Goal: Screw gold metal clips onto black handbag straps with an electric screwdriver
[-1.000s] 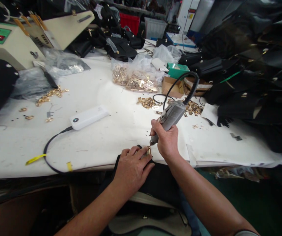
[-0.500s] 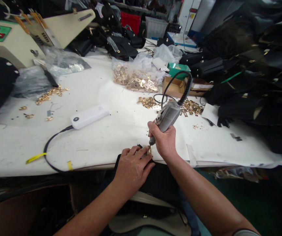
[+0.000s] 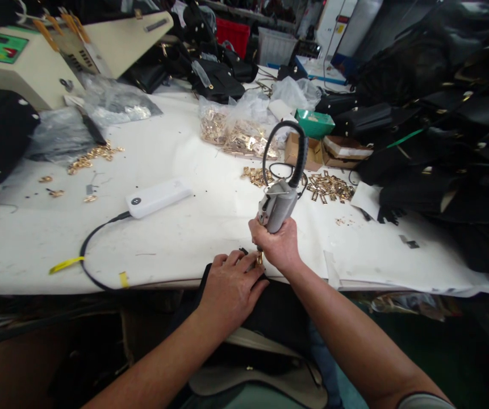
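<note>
My right hand (image 3: 277,245) is wrapped around a grey electric screwdriver (image 3: 278,205) held almost upright, its black cable (image 3: 284,149) looping up behind it. The tip points down at a small gold metal fitting (image 3: 260,259) on a black bag (image 3: 270,307) at the near table edge. My left hand (image 3: 230,288) lies on the black bag, fingers pressed down beside the fitting and steadying it.
Loose gold fittings (image 3: 329,186) and plastic bags of them (image 3: 238,133) lie beyond the tool. A white power bank (image 3: 158,197) with a black cord lies to the left. A beige machine (image 3: 23,62) stands far left, black bags (image 3: 440,130) pile up at right.
My right hand has tilted the screwdriver from a rightward slant to nearly upright and shifted slightly left. My left hand has stayed on the bag.
</note>
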`<state>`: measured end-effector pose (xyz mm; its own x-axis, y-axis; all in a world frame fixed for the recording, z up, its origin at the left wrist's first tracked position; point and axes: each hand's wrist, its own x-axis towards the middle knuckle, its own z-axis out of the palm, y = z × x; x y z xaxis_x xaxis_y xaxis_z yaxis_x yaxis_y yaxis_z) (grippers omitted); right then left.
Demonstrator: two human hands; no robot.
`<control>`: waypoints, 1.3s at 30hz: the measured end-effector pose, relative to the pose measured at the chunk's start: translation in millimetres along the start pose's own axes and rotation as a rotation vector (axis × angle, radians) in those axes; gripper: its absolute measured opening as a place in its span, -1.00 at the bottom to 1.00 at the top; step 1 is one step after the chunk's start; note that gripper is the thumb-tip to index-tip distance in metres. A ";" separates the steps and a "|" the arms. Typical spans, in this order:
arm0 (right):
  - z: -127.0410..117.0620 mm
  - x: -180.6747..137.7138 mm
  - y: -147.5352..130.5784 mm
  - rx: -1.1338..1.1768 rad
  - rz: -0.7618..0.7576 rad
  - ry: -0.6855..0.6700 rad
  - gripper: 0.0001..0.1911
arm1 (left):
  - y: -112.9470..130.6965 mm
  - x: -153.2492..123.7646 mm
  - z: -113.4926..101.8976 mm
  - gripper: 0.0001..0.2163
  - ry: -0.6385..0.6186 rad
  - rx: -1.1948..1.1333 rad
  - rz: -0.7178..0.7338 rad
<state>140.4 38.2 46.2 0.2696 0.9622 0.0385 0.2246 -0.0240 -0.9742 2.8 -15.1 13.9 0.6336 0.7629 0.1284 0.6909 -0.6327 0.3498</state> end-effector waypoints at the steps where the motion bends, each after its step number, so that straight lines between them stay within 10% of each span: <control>1: -0.3 0.0 0.5 0.013 -0.012 -0.018 -0.73 | 0.1 -0.1 -0.3 -0.81 -0.004 0.000 0.000; 39: -8.7 -2.3 0.1 0.045 -0.041 -0.210 -0.70 | -3.7 -8.1 -6.6 -0.79 -0.007 0.015 0.074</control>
<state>148.0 33.6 47.9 0.0587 0.9976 0.0356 0.1883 0.0240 -0.9818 -7.3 -18.0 17.7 0.6852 0.7133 0.1472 0.6474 -0.6891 0.3257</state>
